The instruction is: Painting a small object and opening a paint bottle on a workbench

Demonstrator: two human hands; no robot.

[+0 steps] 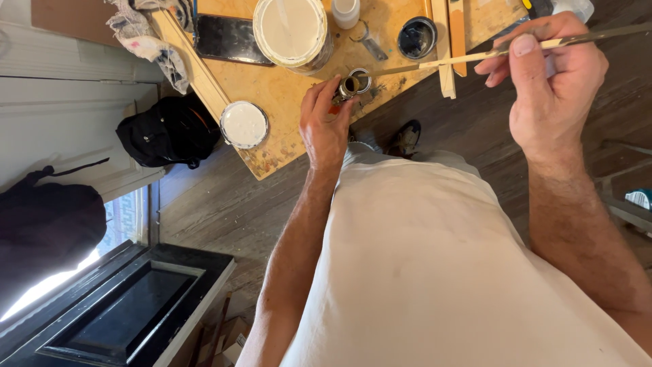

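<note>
White shirt front (435, 272), closest to the lens. Black bag (166, 130) on the floor at left. Round white lid (244, 124) on the plywood table (285, 146). Large open paint can (292, 30). Left hand (326, 126), fingers curled round a small open tin (350, 85). Right hand (553, 75), thumb and fingers pinched on a long stir stick (462, 58), its far end at the tin's mouth.
</note>
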